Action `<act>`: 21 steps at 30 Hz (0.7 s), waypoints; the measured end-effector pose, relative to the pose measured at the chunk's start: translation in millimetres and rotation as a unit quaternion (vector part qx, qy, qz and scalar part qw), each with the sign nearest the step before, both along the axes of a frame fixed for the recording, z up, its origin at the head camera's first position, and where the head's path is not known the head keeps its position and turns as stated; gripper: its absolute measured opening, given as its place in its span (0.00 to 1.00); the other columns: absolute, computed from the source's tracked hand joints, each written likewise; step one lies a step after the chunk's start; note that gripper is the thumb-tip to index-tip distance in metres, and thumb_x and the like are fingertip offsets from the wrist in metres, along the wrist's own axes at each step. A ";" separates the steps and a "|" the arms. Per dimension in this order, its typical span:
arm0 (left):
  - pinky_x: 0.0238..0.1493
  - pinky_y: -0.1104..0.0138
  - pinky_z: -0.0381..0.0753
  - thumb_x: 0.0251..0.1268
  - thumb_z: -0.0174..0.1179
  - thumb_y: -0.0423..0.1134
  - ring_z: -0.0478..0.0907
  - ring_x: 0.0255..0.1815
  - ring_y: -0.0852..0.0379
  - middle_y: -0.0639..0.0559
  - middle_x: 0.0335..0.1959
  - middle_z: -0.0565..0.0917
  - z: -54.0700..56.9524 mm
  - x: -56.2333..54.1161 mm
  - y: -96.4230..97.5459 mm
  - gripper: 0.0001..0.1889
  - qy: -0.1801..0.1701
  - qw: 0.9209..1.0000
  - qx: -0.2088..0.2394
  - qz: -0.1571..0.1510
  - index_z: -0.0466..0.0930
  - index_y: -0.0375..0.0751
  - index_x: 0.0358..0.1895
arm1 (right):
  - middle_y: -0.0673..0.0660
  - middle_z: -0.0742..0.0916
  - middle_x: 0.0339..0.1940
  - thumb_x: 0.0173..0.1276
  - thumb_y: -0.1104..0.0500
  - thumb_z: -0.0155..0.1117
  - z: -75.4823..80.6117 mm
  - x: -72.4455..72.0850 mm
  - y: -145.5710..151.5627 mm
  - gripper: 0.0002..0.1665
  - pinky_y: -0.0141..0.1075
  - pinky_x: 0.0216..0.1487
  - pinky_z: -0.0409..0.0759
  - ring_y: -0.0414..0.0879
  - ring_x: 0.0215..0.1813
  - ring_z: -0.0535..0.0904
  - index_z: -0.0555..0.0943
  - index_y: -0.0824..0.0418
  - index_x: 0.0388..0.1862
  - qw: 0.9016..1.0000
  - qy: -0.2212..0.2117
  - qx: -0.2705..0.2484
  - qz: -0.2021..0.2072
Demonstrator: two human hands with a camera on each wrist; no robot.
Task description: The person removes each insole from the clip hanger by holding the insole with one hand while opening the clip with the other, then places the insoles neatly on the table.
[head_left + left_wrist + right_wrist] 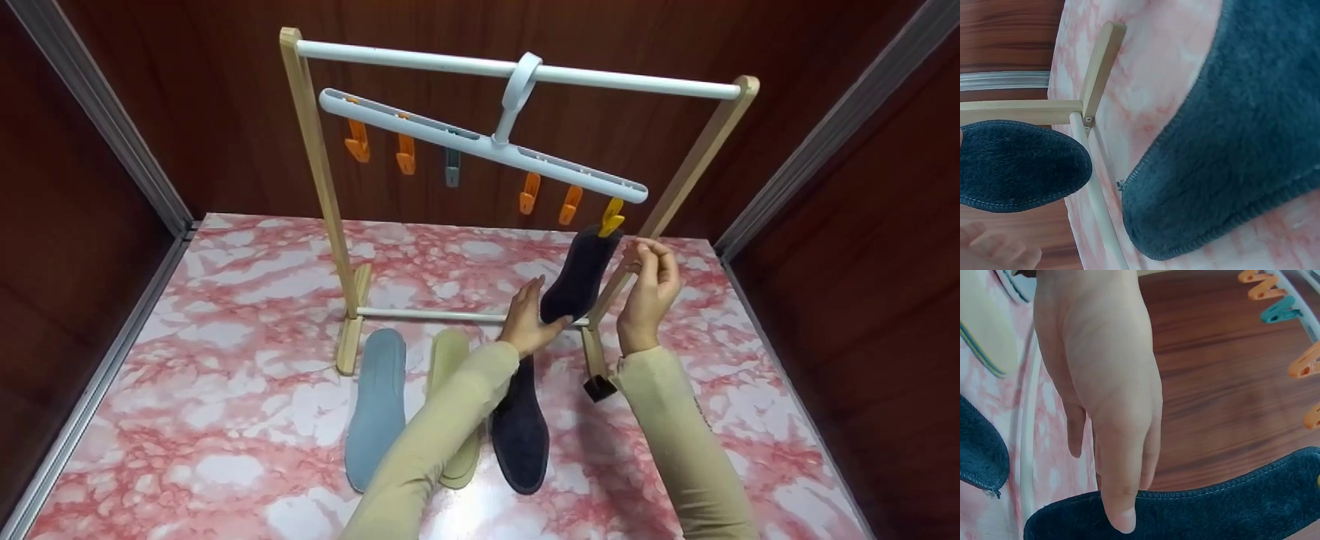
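Note:
A dark navy fuzzy insole (581, 274) hangs by its top end from a yellow clip (613, 217) at the hanger's low right end. My left hand (527, 319) touches its lower part from the left, fingers fairly straight; one digit lies across the fuzzy face in the right wrist view. To the right of the clip, my right hand (651, 289) is raised with loosely bent fingers and holds nothing; part of it shows low in the left wrist view. A second dark insole (521, 442) lies on the marbled table (225, 405), partly under the left forearm.
A light blue clip hanger (420, 127) hooks over the white top bar (637, 79) of a wooden stand (319, 165), tilting down rightward. Several other clips, orange (406, 154) and one teal (452, 166), dangle from it. A grey-blue insole (379, 409) and a beige insole (450, 352) lie at front left.

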State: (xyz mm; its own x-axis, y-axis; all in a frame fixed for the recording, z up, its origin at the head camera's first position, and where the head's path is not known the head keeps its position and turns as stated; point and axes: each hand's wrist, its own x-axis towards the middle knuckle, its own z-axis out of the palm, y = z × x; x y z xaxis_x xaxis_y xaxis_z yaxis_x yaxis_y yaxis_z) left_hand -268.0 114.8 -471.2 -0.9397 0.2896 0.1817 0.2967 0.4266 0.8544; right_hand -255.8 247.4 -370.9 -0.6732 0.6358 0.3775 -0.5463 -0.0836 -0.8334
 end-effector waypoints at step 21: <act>0.56 0.62 0.74 0.59 0.61 0.28 0.79 0.50 0.47 0.42 0.43 0.84 9.8 4.3 13.3 0.15 -0.014 0.998 0.060 0.020 0.77 0.34 0.50 | 0.58 0.80 0.57 0.66 0.70 0.54 1.0 0.4 -3.4 0.22 0.35 0.66 0.67 0.50 0.63 0.72 0.74 0.71 0.59 0.995 -0.024 0.042 0.087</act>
State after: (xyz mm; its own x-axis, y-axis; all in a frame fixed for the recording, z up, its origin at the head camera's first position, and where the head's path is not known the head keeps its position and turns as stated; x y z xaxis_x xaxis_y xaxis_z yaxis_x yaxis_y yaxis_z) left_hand -263.7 128.1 -461.4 -0.9555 0.2289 0.1861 0.2564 0.3328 0.9075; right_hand -255.4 244.1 -369.9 -0.7887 0.4762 0.3888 -0.4885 -0.1015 -0.8667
